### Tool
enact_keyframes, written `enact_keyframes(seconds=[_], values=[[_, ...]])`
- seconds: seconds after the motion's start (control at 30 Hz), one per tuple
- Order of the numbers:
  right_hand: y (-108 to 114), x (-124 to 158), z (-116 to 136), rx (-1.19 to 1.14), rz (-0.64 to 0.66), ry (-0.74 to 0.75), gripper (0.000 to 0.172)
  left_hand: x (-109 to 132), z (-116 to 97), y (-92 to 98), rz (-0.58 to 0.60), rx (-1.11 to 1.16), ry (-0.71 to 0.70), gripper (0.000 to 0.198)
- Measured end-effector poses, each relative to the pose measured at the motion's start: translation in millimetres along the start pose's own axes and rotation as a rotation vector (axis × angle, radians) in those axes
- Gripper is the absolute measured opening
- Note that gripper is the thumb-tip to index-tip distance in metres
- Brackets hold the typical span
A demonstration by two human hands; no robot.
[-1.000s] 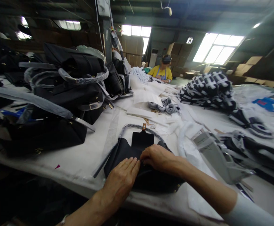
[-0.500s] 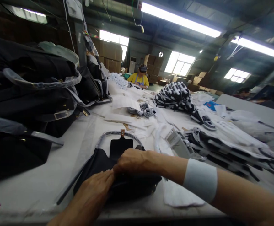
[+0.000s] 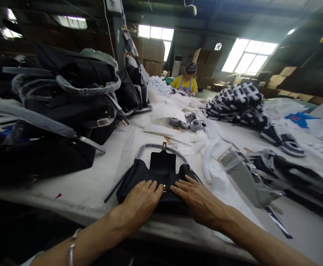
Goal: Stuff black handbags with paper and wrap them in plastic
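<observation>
A black handbag (image 3: 133, 178) lies on the white table in front of me, its flap (image 3: 162, 162) turned back and away. Gold hardware (image 3: 164, 188) shows on its front, between my hands. My left hand (image 3: 143, 197) rests flat on the left of the bag's front, fingers stretched out. On the right half, my right hand (image 3: 196, 197) lies the same way, palm down with fingers spread. Beyond the flap arches the bag's strap (image 3: 147, 146), wrapped in clear film. A gold buckle (image 3: 164, 146) stands at the flap's tip.
Black bags (image 3: 75, 111) with wrapped straps are piled at the left. White sheets (image 3: 167, 111) and coiled straps (image 3: 197, 125) lie farther back. To the right are a grey tape dispenser-like object (image 3: 244, 181) and black-and-white bundles (image 3: 236, 101). A person in yellow (image 3: 185, 83) sits across the table.
My right hand has moved right, away from my left hand, and both now lie spread on the bag. The gold hardware between them has come into view. My view has swung left.
</observation>
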State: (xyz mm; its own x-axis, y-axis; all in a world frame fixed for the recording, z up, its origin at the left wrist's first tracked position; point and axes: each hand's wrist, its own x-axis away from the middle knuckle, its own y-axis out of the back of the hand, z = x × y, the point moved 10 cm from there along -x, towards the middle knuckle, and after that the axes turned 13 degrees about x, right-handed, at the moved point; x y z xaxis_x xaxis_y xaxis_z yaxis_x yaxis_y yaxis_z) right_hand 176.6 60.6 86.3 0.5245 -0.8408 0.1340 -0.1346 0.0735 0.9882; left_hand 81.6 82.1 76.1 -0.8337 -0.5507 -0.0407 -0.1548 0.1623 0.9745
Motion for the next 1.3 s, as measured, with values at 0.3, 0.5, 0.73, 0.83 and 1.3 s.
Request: enact_keyframes(seconds=[0.3, 0.5, 0.73, 0.83, 1.3], values=[[-30.0, -10.9, -16.3, 0.125, -0.209, -0.184, 0.060, -16.9, 26.7, -24.7, -0.218, -0.128, -0.049, 0.046], [2.8, -37.8, -20.9, -0.201, -0.094, -0.198, 0.070, -13.2, 28.0, -37.0, -0.175, -0.115, -0.100, 0.047], [-31.5, -66.9, -20.1, -0.257, -0.035, -0.160, 0.079, -11.6, 30.1, -20.1, -0.106, -0.035, -0.074, 0.052], [-40.9, -63.8, -19.5, -0.280, -0.030, -0.147, 0.080, -11.0, 40.2, 4.4, -0.155, 0.040, -0.016, 0.069], [-58.7, -76.3, -24.4, -0.248, -0.056, -0.089, 0.091, -20.9, 74.9, -3.4, -0.207, -0.054, -0.007, 0.086]])
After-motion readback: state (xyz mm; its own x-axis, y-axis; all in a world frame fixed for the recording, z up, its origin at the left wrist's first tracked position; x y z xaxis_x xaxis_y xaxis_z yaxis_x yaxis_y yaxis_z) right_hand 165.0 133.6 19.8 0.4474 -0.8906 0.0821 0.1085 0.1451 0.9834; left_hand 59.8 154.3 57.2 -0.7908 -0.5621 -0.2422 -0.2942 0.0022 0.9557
